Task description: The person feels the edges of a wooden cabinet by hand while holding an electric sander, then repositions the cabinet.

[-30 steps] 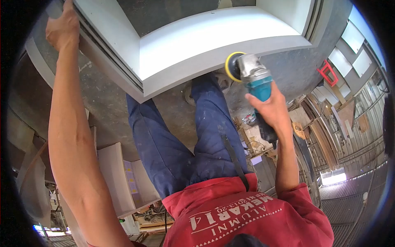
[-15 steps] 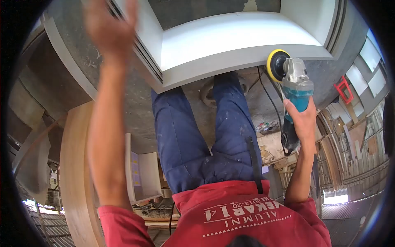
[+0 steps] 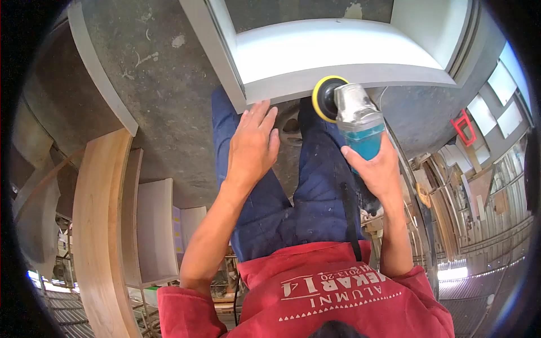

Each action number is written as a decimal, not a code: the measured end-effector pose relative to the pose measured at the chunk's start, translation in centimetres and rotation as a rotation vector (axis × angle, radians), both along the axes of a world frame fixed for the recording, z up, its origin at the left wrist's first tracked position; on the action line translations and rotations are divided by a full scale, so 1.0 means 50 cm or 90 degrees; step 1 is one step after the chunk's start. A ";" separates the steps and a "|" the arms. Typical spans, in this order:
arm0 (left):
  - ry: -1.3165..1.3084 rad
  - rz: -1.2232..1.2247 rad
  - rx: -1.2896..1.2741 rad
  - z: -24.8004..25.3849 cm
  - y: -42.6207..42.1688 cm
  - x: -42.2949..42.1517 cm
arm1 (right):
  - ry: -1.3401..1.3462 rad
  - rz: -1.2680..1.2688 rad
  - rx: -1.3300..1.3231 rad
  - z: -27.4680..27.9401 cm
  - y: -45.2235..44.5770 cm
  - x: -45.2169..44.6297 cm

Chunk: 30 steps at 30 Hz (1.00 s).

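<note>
My right hand [image 3: 376, 169] is wrapped around the teal body of an angle grinder [image 3: 360, 127] with a silver-grey head. On that head sits a round black pad with a yellow rim [image 3: 325, 100], standing edge-on beside the front rail of a grey-edged, white-panelled cabinet frame [image 3: 304, 80]. Whether the pad touches the rail I cannot tell. My left hand [image 3: 255, 143] is open, its fingers stretched out and their tips at the underside of the rail near the frame's left corner.
Tall wooden panels [image 3: 101, 225] and a pale box-like cabinet [image 3: 156, 231] stand at the left. A red plastic stool [image 3: 464, 128] is on the right, near stacked boards [image 3: 451, 208]. Stained concrete floor [image 3: 169, 112] shows around my legs.
My left hand has come down from the upper left to the frame's near edge. The grinder has moved left along the rail in my right hand. The view has shifted slightly.
</note>
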<state>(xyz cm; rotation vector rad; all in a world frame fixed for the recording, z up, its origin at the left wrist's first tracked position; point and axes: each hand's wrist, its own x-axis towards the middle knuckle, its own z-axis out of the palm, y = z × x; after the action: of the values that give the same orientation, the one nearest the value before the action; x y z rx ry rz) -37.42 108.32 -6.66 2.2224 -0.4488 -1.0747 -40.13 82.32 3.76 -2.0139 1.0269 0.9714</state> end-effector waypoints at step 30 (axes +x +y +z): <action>-0.197 0.401 0.068 -0.159 -0.058 0.496 | -0.140 -0.350 0.150 0.057 0.045 -0.045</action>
<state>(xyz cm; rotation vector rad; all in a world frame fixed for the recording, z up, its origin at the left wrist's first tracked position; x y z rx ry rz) -12.64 105.41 -14.59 2.3850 0.1930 -0.4336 -42.37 84.55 6.62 -1.4868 1.1902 0.5328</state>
